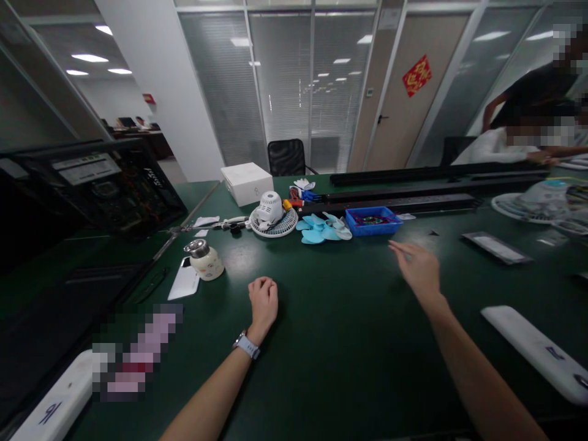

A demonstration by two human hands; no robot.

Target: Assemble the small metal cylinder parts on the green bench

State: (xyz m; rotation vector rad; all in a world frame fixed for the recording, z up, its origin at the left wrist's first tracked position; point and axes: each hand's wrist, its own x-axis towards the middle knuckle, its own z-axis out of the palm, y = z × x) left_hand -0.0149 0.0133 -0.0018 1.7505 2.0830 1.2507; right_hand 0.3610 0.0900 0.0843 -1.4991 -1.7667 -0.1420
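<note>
On the dark green table (331, 343), the left hand (263, 301) rests curled into a loose fist with nothing in it, and a watch with a pale strap (247, 345) sits on its wrist. The right hand (417, 267) is stretched forward over the table with its fingers spread out, and it holds nothing too. It is nearest to a blue tray (373, 220) with small parts inside, though it does not touch the tray. Just left of the tray lies a light blue fan blade (323, 228), and beside that sits a white fan grille with a motor on top (272, 218). Near the left hand stands a small cream bottle with a silver lid (204, 260), right next to a white phone (184, 281) lying flat. Behind the fan parts is a white box (247, 182). Long black bars (413, 199) lie across the table farther back. A white curved cover (537, 351) lies near the right arm, and another white piece (59, 401) lies by the left edge. Far on the right, another person (528, 131) leans over the table, well apart from both hands.
</note>
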